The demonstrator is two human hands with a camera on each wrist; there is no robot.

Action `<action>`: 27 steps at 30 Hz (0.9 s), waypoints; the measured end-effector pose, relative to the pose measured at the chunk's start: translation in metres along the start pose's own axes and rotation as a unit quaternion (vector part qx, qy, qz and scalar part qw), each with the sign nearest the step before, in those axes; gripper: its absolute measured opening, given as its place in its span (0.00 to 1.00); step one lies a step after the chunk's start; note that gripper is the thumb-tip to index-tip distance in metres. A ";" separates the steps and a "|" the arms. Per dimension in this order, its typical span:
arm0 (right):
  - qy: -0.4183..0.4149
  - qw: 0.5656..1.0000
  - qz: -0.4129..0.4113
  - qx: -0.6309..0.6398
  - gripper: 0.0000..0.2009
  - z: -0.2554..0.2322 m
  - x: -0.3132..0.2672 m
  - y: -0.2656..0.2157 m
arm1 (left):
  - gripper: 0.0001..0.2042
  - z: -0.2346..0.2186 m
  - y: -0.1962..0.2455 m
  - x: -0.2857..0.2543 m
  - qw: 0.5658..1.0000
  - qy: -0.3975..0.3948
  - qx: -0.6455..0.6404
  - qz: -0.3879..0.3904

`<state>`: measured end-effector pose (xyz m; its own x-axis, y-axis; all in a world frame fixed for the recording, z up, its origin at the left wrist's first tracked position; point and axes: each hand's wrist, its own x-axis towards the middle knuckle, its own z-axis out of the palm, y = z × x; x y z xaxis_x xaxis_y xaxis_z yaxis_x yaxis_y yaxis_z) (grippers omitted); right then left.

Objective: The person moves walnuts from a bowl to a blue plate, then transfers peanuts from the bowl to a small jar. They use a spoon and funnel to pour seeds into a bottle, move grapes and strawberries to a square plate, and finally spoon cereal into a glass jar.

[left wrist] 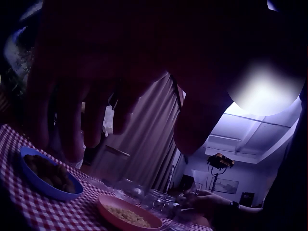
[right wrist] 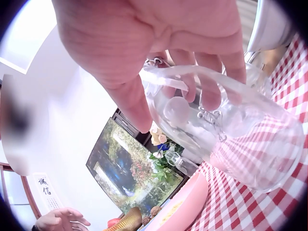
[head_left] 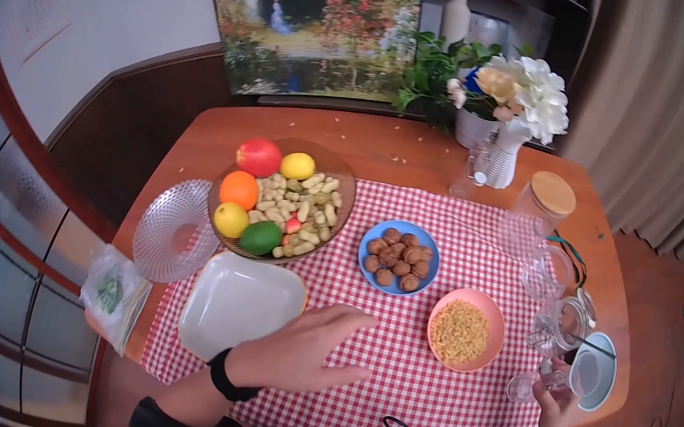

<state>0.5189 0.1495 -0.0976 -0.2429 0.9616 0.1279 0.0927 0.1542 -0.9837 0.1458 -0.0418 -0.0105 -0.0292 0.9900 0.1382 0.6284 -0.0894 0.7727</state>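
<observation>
My right hand [head_left: 553,411] grips a clear glass swing-top bottle [right wrist: 262,154] at the table's right edge, its curled fingers seen through the glass. A white ball stopper [right wrist: 176,111] and wire clasp hang beside the bottle's neck. In the head view, a clear cone-shaped piece [head_left: 585,374] flares just above that hand. My left hand [head_left: 299,356], fingers extended and thumb apart, hovers over the checked cloth beside the white rectangular dish [head_left: 236,304]. Ahead lie a pink bowl of small yellow grains [head_left: 466,331] and a blue bowl of walnuts [head_left: 399,257].
A basket [head_left: 341,205] of fruit and peanuts stands at back left, by a glass bowl [head_left: 171,232] and a plastic bag [head_left: 113,294]. Glass jars [head_left: 560,321] line the right side, near a pale bowl [head_left: 595,397]. Flower vases [head_left: 502,162] stand behind.
</observation>
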 end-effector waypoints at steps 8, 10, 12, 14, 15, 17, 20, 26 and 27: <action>-0.010 1.000 0.002 0.019 0.30 -0.002 0.001 0.013 | 0.24 -0.087 -0.061 -0.012 0.979 0.112 0.093 -0.146; -0.023 0.999 0.015 0.025 0.30 0.000 -0.002 0.007 | 0.24 -0.106 -0.076 -0.002 0.971 0.118 0.118 -0.169; -0.032 0.999 0.026 0.031 0.30 0.008 -0.006 -0.010 | 0.23 -0.119 -0.087 0.014 0.964 0.123 0.144 -0.188; -0.064 0.995 0.030 0.076 0.29 0.017 -0.011 -0.027 | 0.23 -0.122 -0.094 0.032 0.969 0.073 0.148 -0.181; -0.073 0.993 0.031 0.089 0.29 0.016 -0.013 -0.028 | 0.23 -0.121 -0.102 0.042 0.970 0.071 0.146 -0.178; 0.013 1.000 -0.016 0.018 0.26 -0.003 -0.021 -0.009 | 0.23 -0.115 -0.113 0.058 0.973 -0.009 0.184 -0.141; 0.028 0.997 -0.015 -0.066 0.24 -0.025 -0.036 -0.025 | 0.22 -0.108 -0.116 0.075 0.976 -0.074 0.158 -0.131; 0.004 0.991 0.014 -0.130 0.09 -0.004 -0.060 -0.055 | 0.18 -0.114 -0.129 0.091 0.964 -0.172 0.084 -0.185; -0.022 0.990 0.036 -0.134 0.10 0.010 -0.063 -0.062 | 0.18 -0.110 -0.129 0.095 0.963 -0.183 0.085 -0.176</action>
<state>0.5192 0.0774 -0.0459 -0.2679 0.9623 0.0462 0.3627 0.1452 -0.9205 -0.0233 0.0521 -0.0292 -0.0079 0.9307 -0.3658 0.7484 0.2481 0.6151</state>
